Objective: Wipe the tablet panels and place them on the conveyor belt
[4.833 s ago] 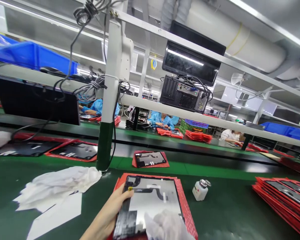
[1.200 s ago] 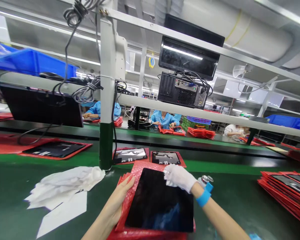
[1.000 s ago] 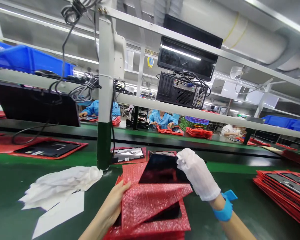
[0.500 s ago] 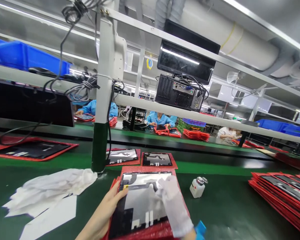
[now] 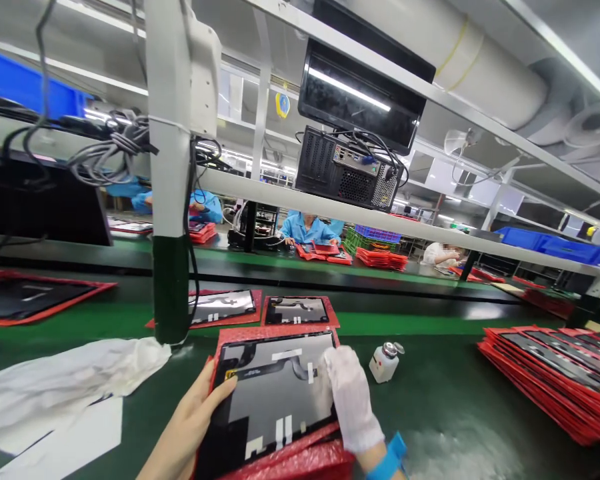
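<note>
A flat display panel [image 5: 270, 400] with a grey back, black edges and pale strips lies tilted on red bubble-wrap sleeves [image 5: 305, 463]. My bare left hand [image 5: 193, 413] grips its left edge, thumb on top beside a small yellow patch. My right hand [image 5: 349, 397], in a white glove, presses on the panel's right side with its fingers bent and closed. Whether those fingers hold anything is hidden by blur. A blue wrist strap [image 5: 387, 459] circles the right wrist. Right of that hand stands a white pump bottle [image 5: 384, 362] with a metal top.
Two more panels, a left one [image 5: 225, 305] and a right one [image 5: 297, 311], lie behind on red sleeves. White cloth [image 5: 70, 373] and white paper [image 5: 87, 433] lie left, near a post [image 5: 169, 287]. A sleeved-panel stack [image 5: 555, 380] stands right. People work across the bench.
The camera view has shifted, so the surroundings sit further left. My right hand has slid a little down the panel's right side; my left hand keeps its grip.
</note>
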### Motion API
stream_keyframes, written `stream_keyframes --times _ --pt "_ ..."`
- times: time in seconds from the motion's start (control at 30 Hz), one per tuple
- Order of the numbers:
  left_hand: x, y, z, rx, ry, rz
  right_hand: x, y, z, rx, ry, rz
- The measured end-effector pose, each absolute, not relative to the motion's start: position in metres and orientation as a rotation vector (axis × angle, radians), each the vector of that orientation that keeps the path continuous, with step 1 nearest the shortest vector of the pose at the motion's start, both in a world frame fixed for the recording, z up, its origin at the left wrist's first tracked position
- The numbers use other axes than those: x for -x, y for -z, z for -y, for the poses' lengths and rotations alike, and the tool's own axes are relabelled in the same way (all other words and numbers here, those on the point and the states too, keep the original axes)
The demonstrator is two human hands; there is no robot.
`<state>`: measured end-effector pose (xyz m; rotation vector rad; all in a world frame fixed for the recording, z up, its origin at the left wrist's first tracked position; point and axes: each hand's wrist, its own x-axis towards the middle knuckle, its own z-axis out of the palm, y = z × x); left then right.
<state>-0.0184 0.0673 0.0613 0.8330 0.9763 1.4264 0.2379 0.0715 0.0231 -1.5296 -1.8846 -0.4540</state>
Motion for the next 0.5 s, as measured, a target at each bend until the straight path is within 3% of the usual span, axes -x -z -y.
stream_keyframes --times 0.17,0.33,0.5 --pt "0.015 -0.068 -0.066 -0.875 -1.468 -1.017 -0.194 0.015 -0.053 1.503 0.39 1.945" --pt "0.012 -0.077 -0.06 -0.902 -1.481 -1.019 -0.146 -0.011 -0.065 1.254 0.202 2.176" --pt "0.012 -0.088 -0.073 -0.981 -1.508 -1.0 -0.19 -0.03 -0.062 1.252 0.11 2.055"
